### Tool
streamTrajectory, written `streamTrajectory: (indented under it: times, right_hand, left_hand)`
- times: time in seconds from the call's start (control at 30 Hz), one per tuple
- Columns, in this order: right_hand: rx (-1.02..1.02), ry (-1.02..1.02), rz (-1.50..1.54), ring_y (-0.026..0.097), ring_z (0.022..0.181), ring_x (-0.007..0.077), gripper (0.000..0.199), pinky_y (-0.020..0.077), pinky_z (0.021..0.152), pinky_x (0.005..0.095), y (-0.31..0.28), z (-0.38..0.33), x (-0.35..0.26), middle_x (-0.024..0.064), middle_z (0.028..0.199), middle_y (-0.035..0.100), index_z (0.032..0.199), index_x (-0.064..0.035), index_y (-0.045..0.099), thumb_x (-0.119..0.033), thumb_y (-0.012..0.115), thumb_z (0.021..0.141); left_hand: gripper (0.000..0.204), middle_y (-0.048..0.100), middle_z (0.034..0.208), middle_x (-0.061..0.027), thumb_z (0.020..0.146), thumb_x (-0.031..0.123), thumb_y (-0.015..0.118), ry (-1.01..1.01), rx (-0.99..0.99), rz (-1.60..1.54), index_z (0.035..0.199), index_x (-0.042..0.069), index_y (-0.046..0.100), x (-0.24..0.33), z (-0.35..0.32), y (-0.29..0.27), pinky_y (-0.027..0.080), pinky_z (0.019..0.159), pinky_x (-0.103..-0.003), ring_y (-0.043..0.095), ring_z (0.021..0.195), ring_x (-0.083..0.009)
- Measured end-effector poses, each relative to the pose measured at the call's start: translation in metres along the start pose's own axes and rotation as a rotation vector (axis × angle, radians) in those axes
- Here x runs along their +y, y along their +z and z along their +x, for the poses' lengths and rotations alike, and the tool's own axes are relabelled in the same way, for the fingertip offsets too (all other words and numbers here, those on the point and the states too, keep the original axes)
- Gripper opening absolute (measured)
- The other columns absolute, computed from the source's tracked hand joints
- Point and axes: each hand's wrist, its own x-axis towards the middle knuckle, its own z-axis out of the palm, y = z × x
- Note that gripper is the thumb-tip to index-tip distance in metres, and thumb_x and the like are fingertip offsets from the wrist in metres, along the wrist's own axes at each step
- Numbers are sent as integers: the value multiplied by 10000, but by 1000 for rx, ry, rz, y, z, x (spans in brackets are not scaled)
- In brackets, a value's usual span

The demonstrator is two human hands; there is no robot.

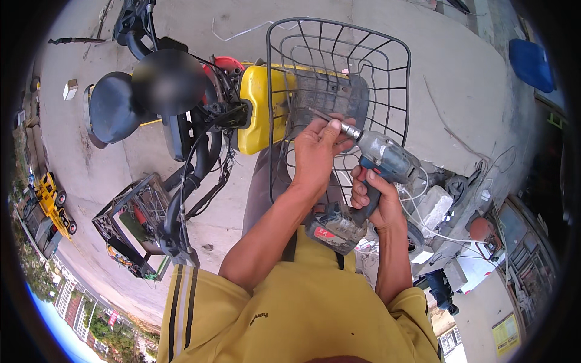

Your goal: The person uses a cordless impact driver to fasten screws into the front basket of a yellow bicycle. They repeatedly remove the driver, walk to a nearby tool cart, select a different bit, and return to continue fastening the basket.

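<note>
My right hand is wrapped round the handle of a cordless impact driver, which points up and to the left. Its black battery pack hangs at the base of the grip, near my shirt. At the nose of the tool, my left hand pinches the silver socket, from which a slim metal bit sticks out. Both hands are over a black wire basket, on the side nearest me. Beyond its wires is the yellow front panel of an electric scooter.
Left of the basket are the scooter's handlebar with hanging cables and a dark rounded housing. A black metal frame stands on the concrete at lower left. White cables and clutter lie at right, below a blue object.
</note>
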Motion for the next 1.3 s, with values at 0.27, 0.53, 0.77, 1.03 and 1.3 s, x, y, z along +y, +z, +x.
streamTrajectory:
  times: [0.27, 0.53, 0.77, 1.03, 1.3]
  right_hand:
    - [417, -83, -654, 551, 564, 124, 360, 435, 530, 267, 9, -27, 1, 44, 754, 623, 1082, 24, 670, -220, 814, 859]
    - [483, -144, -815, 581, 706, 121, 335, 464, 649, 274, 29, -66, 16, 19, 838, 652, 1116, 3, 660, -161, 810, 865]
    - [376, -499, -1215, 615, 889, 158, 452, 494, 776, 289, 43, -106, -14, 37, 967, 663, 1195, -7, 628, -170, 828, 824]
    - [470, -178, -955, 580, 808, 149, 389, 457, 708, 291, 19, -109, -8, 36, 901, 629, 1169, -16, 616, -171, 768, 846]
    - [458, -26, -854, 585, 803, 154, 384, 466, 719, 322, 5, -101, -20, 42, 893, 632, 1146, -40, 629, -199, 784, 832]
  left_hand:
    - [313, 658, 1226, -184, 1046, 250, 555, -417, -40, -295, 1215, -14, 570, -62, 6, -31, 557, 934, -381, 665, 1044, -240]
    - [342, 677, 1181, -162, 1039, 296, 565, -363, -218, -348, 1251, 28, 553, -20, -27, -15, 546, 945, -359, 664, 1095, -231]
    - [391, 708, 1094, -150, 1051, 329, 545, -261, -418, -233, 1294, 24, 545, 24, -65, 45, 535, 871, -317, 667, 991, -173]
    - [336, 716, 1086, -128, 1061, 245, 539, -388, -488, -70, 1322, 34, 534, 21, -86, 53, 493, 628, -229, 676, 993, -139]
    - [266, 714, 1074, -77, 1066, 153, 514, -437, -426, -35, 1298, 23, 522, 5, -74, 54, 485, 569, -214, 609, 774, -51]
